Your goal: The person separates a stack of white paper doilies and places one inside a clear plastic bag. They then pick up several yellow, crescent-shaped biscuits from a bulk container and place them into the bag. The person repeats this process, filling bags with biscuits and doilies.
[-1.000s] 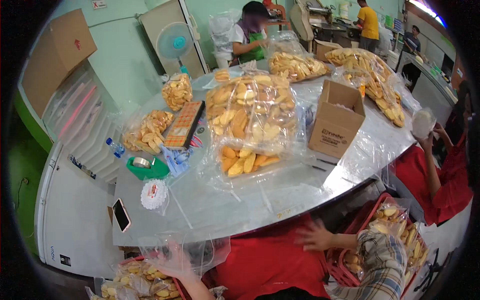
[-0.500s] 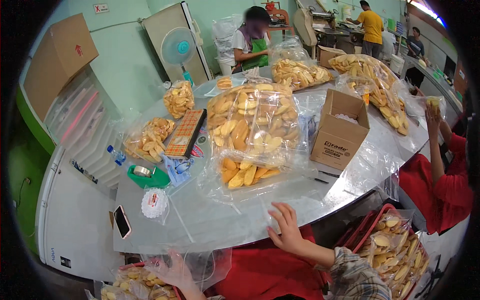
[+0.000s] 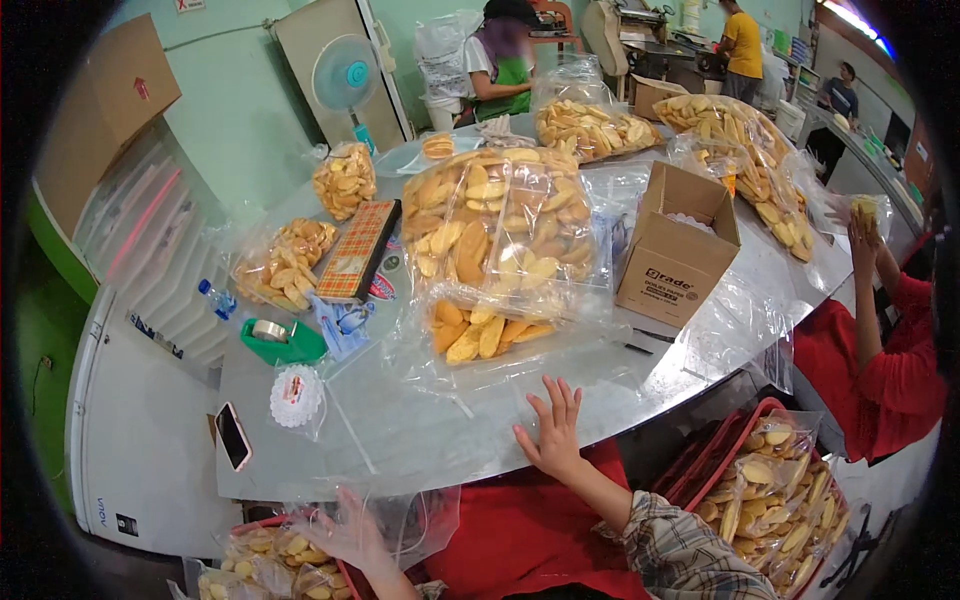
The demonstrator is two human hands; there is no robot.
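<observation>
At the lower left, my left hand (image 3: pixel 352 535) shows through a clear plastic bag (image 3: pixel 428 520), its fingers spread. I cannot tell whether it is inside the bag or behind it. My right hand (image 3: pixel 553 432) is raised over the table's near edge, fingers apart, nothing in it. Beyond it on the metal table (image 3: pixel 420 440) lies a large clear bag of oval golden biscuits (image 3: pixel 500 250). Below my left hand is a red crate with bagged biscuits (image 3: pixel 280 565). Another red crate (image 3: pixel 690 495) filled with bagged biscuits stands right of my right arm.
A cardboard box (image 3: pixel 665 265) and a dark pen-like object (image 3: pixel 640 348) are on the table. Leftward lie a phone (image 3: pixel 233 437), a green tape dispenser (image 3: pixel 290 345), a lace-edged white label (image 3: pixel 297 395) and a plaid box (image 3: pixel 355 255). A co-worker in red (image 3: pixel 870 340) handles a small bag at right.
My right hand has moved slightly up and left, its fingers now straighter and pointing up. The left hand stays at the bag, with its fingers more spread. The view has shifted slightly.
</observation>
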